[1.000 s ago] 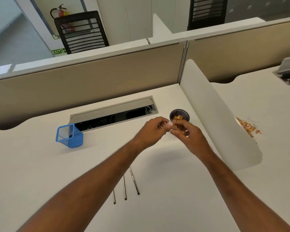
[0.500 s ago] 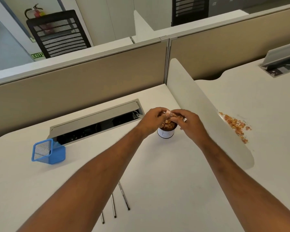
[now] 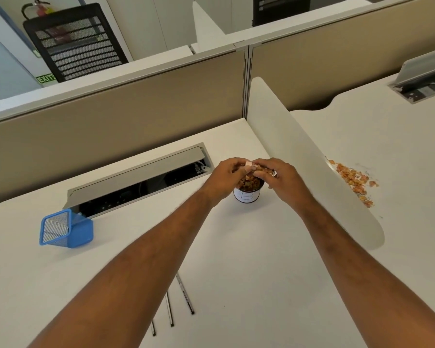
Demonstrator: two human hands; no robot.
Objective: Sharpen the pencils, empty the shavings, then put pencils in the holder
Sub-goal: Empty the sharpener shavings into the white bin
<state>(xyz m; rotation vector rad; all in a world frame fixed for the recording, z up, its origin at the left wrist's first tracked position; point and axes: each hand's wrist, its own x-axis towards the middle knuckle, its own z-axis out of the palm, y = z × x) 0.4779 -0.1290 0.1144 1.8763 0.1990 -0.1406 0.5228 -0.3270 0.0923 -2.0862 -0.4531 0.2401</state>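
Pinching a small sharpener (image 3: 252,168) together, both hands hover over the cup (image 3: 248,194); divider (image 3: 312,156) just beside.

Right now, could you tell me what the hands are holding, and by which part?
Both hands, left hand and right hand, pinch a small pinkish sharpener by its ends over the cup of shavings.

Head cam, single wide-angle view, looking fwd and down over a white desk (image 3: 236,259).

Lens sits above and behind both forearms, which run up from the bottom edge to mid-frame. Desk fills the lower half at close range; beige partition (image 3: 111,116) crosses behind it, office chair (image 3: 73,41) farther back, top left. Only one view, so no overlap w/ another.
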